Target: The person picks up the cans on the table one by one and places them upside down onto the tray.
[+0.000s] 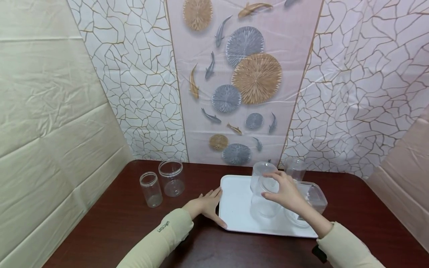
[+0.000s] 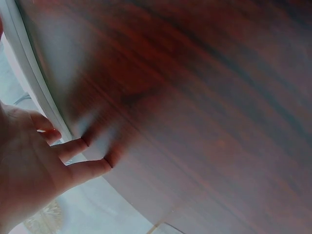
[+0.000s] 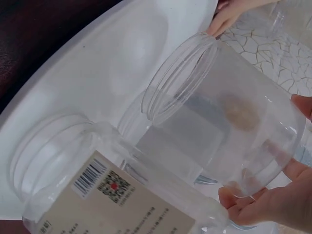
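Observation:
My right hand point(image 1: 285, 191) grips a clear plastic jar point(image 1: 266, 204) by its closed base. The jar is upside down, its threaded mouth toward the white tray point(image 1: 236, 208); whether it touches the tray I cannot tell. Close beside it in the right wrist view, a clear jar with a printed label point(image 3: 117, 200) also has its threaded mouth toward the tray. Another clear jar point(image 1: 259, 169) stands behind the held one. With fingers spread, my left hand point(image 1: 209, 206) lies along the tray's left end, its thumb touching the front left corner. In the left wrist view its fingers point(image 2: 85, 173) look fairly straight.
A clear rectangular container point(image 1: 316, 195) sits at the tray's right end, and a clear jar point(image 1: 296, 169) stands behind it. Two open clear jars, one narrow point(image 1: 152, 191) and one wider point(image 1: 172, 178), stand at the left of the dark table point(image 1: 115, 230). A patterned cloth point(image 1: 151, 85) hangs behind.

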Available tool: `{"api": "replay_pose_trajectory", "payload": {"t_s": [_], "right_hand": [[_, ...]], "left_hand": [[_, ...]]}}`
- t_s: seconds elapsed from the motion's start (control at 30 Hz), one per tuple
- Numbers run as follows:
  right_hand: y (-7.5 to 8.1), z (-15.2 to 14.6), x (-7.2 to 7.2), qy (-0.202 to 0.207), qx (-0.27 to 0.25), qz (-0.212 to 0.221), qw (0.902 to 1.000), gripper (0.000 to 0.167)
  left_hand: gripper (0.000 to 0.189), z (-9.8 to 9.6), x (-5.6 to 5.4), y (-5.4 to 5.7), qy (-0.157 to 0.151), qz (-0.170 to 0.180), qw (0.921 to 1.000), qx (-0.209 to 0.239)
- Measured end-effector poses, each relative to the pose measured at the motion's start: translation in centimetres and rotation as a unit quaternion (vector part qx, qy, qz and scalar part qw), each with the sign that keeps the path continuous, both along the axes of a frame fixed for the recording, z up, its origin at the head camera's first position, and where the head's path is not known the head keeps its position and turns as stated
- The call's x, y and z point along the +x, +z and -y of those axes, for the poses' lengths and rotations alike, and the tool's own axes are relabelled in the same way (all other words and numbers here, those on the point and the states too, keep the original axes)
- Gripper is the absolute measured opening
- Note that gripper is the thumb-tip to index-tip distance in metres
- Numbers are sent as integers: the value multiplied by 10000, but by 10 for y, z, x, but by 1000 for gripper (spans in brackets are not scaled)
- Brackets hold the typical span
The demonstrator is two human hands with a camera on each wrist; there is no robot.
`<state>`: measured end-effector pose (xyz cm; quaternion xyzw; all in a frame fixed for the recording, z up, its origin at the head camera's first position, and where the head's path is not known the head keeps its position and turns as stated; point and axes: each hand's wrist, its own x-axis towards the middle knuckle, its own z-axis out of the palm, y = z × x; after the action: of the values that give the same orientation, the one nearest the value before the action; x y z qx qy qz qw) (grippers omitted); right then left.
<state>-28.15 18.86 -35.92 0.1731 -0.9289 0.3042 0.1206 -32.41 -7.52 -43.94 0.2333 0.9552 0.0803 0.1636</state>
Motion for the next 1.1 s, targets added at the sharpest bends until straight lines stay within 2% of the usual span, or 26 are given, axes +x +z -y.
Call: {"api": "replay_pose_trajectory", "payload": {"t_s": [0.47, 0.67, 0.9, 1.1], "right_hand": [[-16, 0, -6, -60, 256, -208, 9994, 49], [-18, 1, -8, 50, 262, -236, 9994, 49], [-25, 2, -8, 105, 358, -275, 9989, 48], [-30, 2, -8, 113, 573, -490, 9971, 48]], "left_hand": [[122, 1, 1, 2, 53, 52, 10000, -31], [121, 1, 2, 5, 46, 97, 9999, -13], [121, 0, 2, 3, 25, 43, 10000, -72], [122, 0, 0, 1, 10, 55, 9999, -96]]}}
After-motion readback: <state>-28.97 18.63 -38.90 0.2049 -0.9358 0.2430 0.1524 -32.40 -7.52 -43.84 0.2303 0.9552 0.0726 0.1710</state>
